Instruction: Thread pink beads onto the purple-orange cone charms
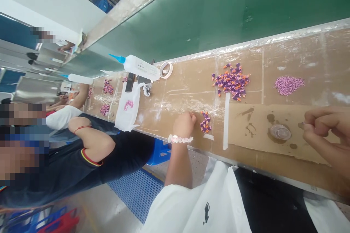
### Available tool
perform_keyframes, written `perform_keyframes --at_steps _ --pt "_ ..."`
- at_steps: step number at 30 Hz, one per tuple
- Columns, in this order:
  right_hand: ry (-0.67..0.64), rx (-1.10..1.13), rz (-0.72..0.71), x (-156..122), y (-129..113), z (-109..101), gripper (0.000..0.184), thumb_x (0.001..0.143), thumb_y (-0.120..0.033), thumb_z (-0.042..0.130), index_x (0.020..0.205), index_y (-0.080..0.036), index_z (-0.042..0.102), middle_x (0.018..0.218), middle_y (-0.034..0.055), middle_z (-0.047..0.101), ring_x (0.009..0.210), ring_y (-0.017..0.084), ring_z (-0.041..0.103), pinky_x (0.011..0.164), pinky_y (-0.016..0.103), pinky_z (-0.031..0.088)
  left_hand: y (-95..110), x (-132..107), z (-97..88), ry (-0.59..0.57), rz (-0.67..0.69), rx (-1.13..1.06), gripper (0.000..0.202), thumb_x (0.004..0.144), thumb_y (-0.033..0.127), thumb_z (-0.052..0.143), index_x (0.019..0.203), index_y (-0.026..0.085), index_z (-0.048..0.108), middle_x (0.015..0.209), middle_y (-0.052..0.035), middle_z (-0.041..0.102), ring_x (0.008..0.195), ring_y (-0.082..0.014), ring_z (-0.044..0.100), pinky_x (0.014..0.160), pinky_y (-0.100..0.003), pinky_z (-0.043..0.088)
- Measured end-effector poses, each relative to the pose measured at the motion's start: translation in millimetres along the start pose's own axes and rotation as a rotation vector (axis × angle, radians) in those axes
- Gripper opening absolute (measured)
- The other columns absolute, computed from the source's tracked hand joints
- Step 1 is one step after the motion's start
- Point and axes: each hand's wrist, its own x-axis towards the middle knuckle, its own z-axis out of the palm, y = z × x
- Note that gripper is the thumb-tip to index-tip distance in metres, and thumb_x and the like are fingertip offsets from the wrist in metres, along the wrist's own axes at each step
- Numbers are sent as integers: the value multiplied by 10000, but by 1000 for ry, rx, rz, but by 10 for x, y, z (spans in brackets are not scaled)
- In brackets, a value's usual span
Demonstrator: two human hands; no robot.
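My left hand [184,125], with a white scrunchie at its wrist, is closed just above the brown work surface. Whatever its curled fingers hold, if anything, is hidden. Beside it lies a small pile of purple and orange pieces [205,122]. My right hand [326,133] is in a pinch over the cardboard sheet [259,142]. A tiny dark bit shows at its fingertips, too small to name. Left of that hand, a small clear round dish [280,132] sits on the cardboard among dark wet spots.
A larger purple-and-orange pile [232,81] and a heap of small pink pieces [289,85] lie farther back. A white bottle with a blue nozzle [140,67] and a tape roll [166,70] are at left. A co-worker's arm [93,140] is nearby. A green strip [218,18] runs behind.
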Motion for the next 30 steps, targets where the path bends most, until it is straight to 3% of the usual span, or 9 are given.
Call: perform_keyframes --at_steps 4,6,7,8,11,13,17,20,30 --pt "14 -29 -120 40 -135 -40 218 788 -351 539 630 -244 433 810 -36 665 634 122 620 428 253 350 118 -99 -13 -41 85 -340 254 836 420 503 729 192 468 605 36 391 549 -106 360 565 -246 302" --pt "39 -23 -131 54 -208 -39 212 791 -308 553 633 -242 428 790 -37 662 604 110 605 429 246 359 310 -227 32 -174 140 -563 356 810 550 494 769 199 448 604 56 350 506 -80 308 501 -214 292" --pt "67 -5 -121 59 -242 -31 213 789 -279 567 635 -241 426 772 -36 656 595 106 596 435 242 365 437 -300 73 -293 164 -702 394 780 583 524 761 200 435 600 63 335 488 -67 280 467 -197 267" --pt "99 32 -110 63 -271 -18 217 787 -245 587 641 -240 426 763 -33 650 595 104 591 446 237 375 580 -373 124 -487 177 -923 414 735 571 602 745 196 426 598 68 330 478 -52 252 439 -177 228" --pt "191 233 -138 70 -325 35 258 775 -131 644 676 -235 430 757 -18 631 632 107 597 500 223 423 1020 -558 306 -1073 165 -1351 384 682 391 757 729 172 445 607 60 365 482 -28 271 417 -136 181" --pt "209 325 -177 71 -338 59 269 769 -70 649 705 -233 445 771 -8 624 657 114 603 529 224 448 1246 -636 423 -1269 160 -1424 320 714 308 737 725 168 450 589 66 340 480 -30 282 413 -126 184" --pt "178 391 -196 56 -371 47 284 773 -17 619 728 -230 436 781 -16 600 661 104 582 557 223 461 1400 -716 621 -1252 171 -1504 238 781 253 661 763 186 433 576 82 298 465 -32 232 418 -123 185" --pt "92 456 -198 42 -424 13 290 778 3 597 743 -231 430 778 -15 588 655 104 571 556 227 465 1349 -753 730 -1231 199 -1541 248 781 262 663 800 196 425 611 70 379 483 -33 246 431 -121 199" --pt "-82 515 -190 35 -501 -17 289 782 9 570 735 -227 410 731 -18 562 683 112 588 581 220 478 1273 -768 857 -1277 301 -1555 205 858 271 615 845 205 421 636 76 383 492 -29 234 455 -131 239"
